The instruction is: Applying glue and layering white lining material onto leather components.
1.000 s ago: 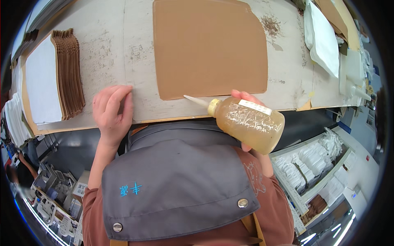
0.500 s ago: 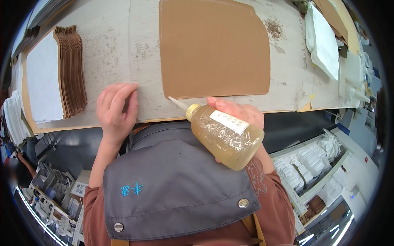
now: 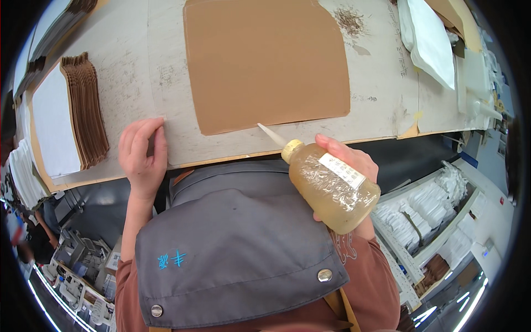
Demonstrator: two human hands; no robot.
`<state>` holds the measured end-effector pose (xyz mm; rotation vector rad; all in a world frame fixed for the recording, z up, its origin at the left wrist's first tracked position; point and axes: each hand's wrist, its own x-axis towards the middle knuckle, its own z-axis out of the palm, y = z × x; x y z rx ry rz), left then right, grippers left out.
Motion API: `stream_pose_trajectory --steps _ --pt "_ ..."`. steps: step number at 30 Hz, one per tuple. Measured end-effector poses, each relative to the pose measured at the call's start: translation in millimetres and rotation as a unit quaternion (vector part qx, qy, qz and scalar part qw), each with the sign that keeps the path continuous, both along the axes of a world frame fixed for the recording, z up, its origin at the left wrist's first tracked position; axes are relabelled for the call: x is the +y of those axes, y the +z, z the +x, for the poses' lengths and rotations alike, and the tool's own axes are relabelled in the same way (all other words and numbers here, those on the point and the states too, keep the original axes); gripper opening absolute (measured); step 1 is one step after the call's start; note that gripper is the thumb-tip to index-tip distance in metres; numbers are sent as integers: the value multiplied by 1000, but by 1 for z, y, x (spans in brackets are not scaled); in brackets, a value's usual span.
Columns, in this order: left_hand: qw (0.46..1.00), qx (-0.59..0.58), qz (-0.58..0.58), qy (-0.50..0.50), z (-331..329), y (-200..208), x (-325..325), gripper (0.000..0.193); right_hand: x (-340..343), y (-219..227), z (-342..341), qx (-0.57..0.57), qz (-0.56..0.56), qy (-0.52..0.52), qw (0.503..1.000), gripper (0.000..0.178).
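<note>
My right hand (image 3: 359, 162) is wrapped round a clear squeeze bottle (image 3: 337, 182) of yellowish liquid, with a yellow cap, a white label and a long pointed nozzle. The bottle is tilted, and its nozzle tip is at the near edge of a flat brown sheet (image 3: 265, 66) on the worktable. My left hand (image 3: 142, 157) rests at the table's near edge, left of the sheet. Its fingers are curled in, with thumb and forefinger tips close together and nothing visible between them.
A stack of brown pieces (image 3: 86, 110) topped with a white sheet stands on the table (image 3: 160, 66) at left. Dark scraps (image 3: 349, 21) lie beyond the sheet's right corner, and white material (image 3: 428, 44) at far right. Below right is a bin of white bundles (image 3: 426, 205).
My right hand has moved the bottle rightward, so its nozzle tip shifted from the sheet's near left corner along the near edge. My left hand stays curled at the table edge. The view has shifted.
</note>
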<state>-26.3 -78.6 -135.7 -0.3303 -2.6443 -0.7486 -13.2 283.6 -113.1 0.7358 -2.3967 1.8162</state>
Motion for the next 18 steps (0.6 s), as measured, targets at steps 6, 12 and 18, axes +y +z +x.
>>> stream_pose_trajectory --steps 6,12,18 --pt "1000 -14 -17 8 6 -4 -4 16 22 4 12 -16 6 -45 999 105" --pt "999 -19 -25 9 6 -5 -4 14 40 6 21 -67 -14 -103 992 113" --pt "999 -31 -26 25 6 -3 -3 13 61 -6 27 -59 -93 -242 964 109"
